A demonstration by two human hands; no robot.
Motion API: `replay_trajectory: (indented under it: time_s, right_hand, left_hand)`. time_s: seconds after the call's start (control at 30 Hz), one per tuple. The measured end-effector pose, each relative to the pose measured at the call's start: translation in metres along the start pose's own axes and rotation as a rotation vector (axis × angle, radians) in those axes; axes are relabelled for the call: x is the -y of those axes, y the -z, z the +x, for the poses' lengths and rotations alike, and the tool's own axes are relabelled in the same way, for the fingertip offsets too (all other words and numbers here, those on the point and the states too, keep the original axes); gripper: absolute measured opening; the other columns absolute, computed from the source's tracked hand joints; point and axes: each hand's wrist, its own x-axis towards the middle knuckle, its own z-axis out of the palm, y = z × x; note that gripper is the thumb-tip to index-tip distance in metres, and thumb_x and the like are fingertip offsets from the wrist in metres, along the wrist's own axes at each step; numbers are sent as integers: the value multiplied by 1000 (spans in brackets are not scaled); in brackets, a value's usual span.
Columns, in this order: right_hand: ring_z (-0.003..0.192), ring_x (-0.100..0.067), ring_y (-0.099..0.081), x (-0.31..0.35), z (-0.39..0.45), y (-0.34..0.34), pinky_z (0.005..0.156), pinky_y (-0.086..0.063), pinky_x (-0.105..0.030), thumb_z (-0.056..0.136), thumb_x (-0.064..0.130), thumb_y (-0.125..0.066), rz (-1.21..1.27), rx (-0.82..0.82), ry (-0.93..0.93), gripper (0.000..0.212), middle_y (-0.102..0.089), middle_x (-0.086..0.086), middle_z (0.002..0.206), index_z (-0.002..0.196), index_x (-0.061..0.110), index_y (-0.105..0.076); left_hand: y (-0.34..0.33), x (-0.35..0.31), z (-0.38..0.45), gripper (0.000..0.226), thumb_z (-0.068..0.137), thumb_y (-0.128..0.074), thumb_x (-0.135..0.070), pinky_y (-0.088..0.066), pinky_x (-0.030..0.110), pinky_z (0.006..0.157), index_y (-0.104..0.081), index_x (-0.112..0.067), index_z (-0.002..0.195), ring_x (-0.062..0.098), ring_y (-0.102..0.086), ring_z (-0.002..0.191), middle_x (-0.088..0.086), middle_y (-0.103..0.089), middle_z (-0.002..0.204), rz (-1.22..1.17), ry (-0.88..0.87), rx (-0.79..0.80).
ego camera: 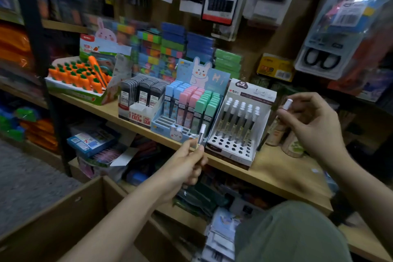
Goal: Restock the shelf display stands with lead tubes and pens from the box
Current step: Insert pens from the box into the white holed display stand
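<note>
In the head view, a white-capped pen (201, 137) is being pinched upright between the thumb and curled fingers of the left hand (187, 165), just in front of the white pen stand (240, 125), probably so that its tip can be lowered straight into a hole. A second pen (286, 107) is being gripped by the curled fingers of the right hand (308, 121), held off to the stand's right side, seemingly kept ready for its turn. The stand's back rows are being occupied by pens, while the front rows of holes are being left open. Room is being narrowed on the left by the bunny lead-tube stand (187, 108), which is touching the pen stand. The cardboard box (63, 215) is being kept below, near the shelf edge (234, 167).
</note>
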Motion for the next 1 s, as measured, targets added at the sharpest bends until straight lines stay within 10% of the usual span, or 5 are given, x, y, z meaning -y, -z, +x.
replay_trajectory:
  time_s: [0.5,1.0]
  right_hand:
    - [81,-7,-63,-48,18,-41,74,-57,-27,84,20,-72,-49,-29,136,19,-64,6,86,94,21,-56]
    - [84,-18,-63,-41,35,-35,76,-56,-43,88,30,-68,-254,33,75,15,-66,0,89,95,18,-62]
  left_hand:
    - [-46,-4,17,18,103,-40,-23,-52,18,68,-52,-24,116,7,-63,80,-9,-69,105,413,-226,-168]
    - [-53,24,42,14,104,-36,-31,-48,30,68,-47,-35,111,9,-60,69,0,-62,115,436,-167,-304]
